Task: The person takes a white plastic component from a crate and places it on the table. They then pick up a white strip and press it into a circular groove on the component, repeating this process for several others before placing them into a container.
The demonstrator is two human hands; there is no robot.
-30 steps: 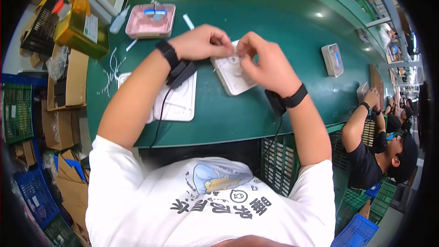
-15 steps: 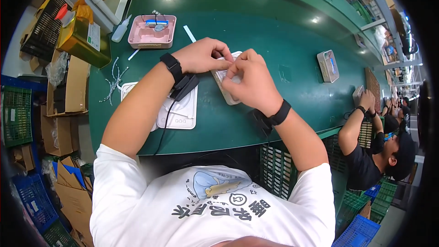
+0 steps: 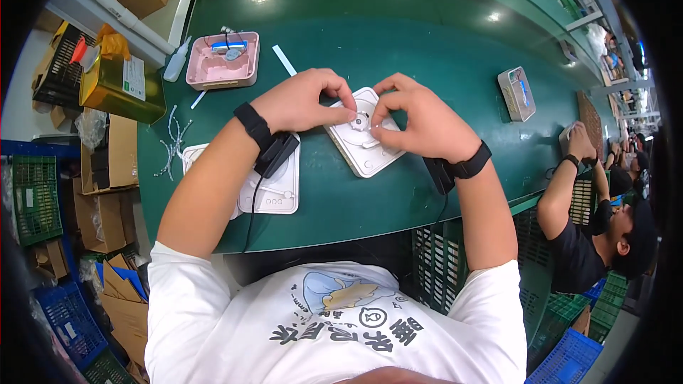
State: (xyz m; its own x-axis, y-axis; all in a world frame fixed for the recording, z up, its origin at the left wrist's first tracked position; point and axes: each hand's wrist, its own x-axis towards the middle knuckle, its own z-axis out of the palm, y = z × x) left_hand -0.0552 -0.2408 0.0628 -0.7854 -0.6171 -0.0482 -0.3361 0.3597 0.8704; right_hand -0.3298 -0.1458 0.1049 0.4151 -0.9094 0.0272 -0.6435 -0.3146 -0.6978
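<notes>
A white plastic cover [image 3: 368, 164] with a raised round part [image 3: 361, 121] in its middle lies in front of me on the green table. My left hand [image 3: 307, 102] reaches its left edge, thumb and forefinger closed together beside the round part. From the other side my right hand [image 3: 427, 124] bends over the cover, with its thumb and forefinger tips close together at the round part's right. Whatever small thing either hand pinches is too small or hidden to make out. More white covers [image 3: 276, 199] lie beneath my left forearm, partly hidden.
A pink tray-like housing [image 3: 222, 80] with a blue cell and wires stands back left, beside a squeeze bottle [image 3: 176, 62] and a yellow tin [image 3: 117, 90]. Twisted wires [image 3: 173, 144] and white strips [image 3: 283, 59] lie nearby. Another housing [image 3: 508, 99] sits right; a co-worker [image 3: 580, 227] works beyond.
My hands have drawn apart, uncovering the round part in the cover's middle. The cover now shows more of its face and sits slightly farther right. My right hand has moved right.
</notes>
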